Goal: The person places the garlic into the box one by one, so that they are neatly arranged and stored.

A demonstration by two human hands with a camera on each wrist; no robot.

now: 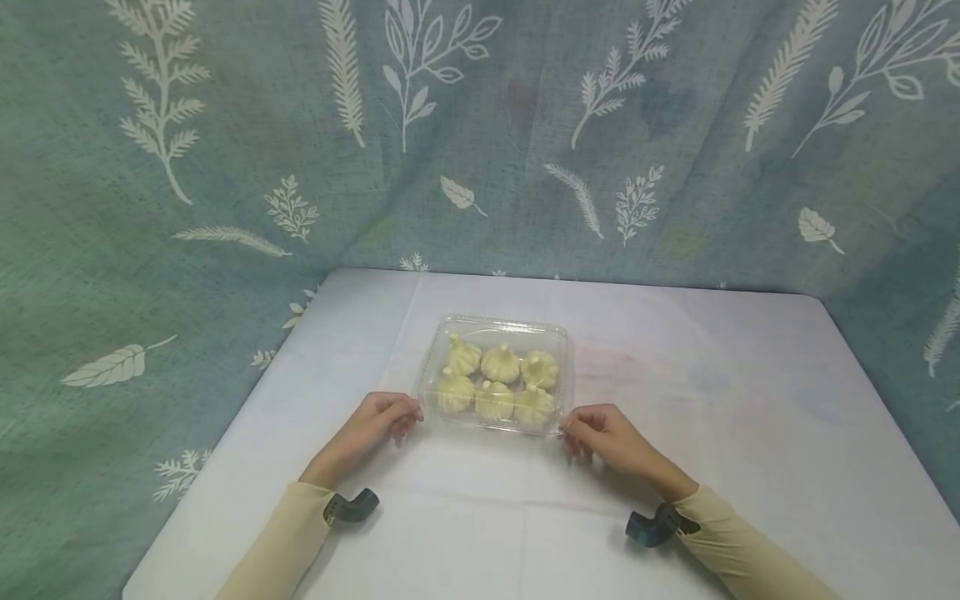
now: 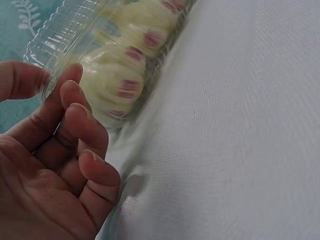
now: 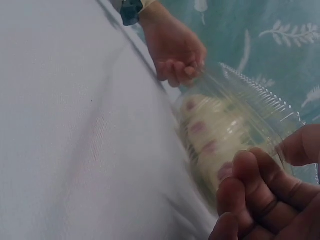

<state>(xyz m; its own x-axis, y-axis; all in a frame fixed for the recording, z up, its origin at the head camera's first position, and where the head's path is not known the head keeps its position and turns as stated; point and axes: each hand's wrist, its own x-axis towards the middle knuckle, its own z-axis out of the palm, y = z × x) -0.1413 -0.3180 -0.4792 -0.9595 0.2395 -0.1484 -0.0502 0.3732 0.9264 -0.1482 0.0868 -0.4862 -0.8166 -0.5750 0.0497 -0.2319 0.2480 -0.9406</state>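
A clear plastic clamshell container (image 1: 517,322) sits on the white-covered table, holding several pale yellow garlic bulbs (image 1: 500,364) in two rows. Reddish-pink marks show on the bulbs through the container's side in both wrist views. At the front left corner, my left hand (image 1: 372,429) pinches the container's rim between thumb and forefinger, the other fingers loosely curled below. My right hand (image 1: 611,437) does likewise at the front right corner, its thumb (image 3: 301,146) on the outer side of the rim.
A white cloth (image 1: 720,450) with a few creases covers the table. Behind it and along the left hangs a green-blue curtain (image 1: 480,200) with white leaf prints. Dark wrist-worn devices (image 1: 352,506) sit at both sleeve cuffs.
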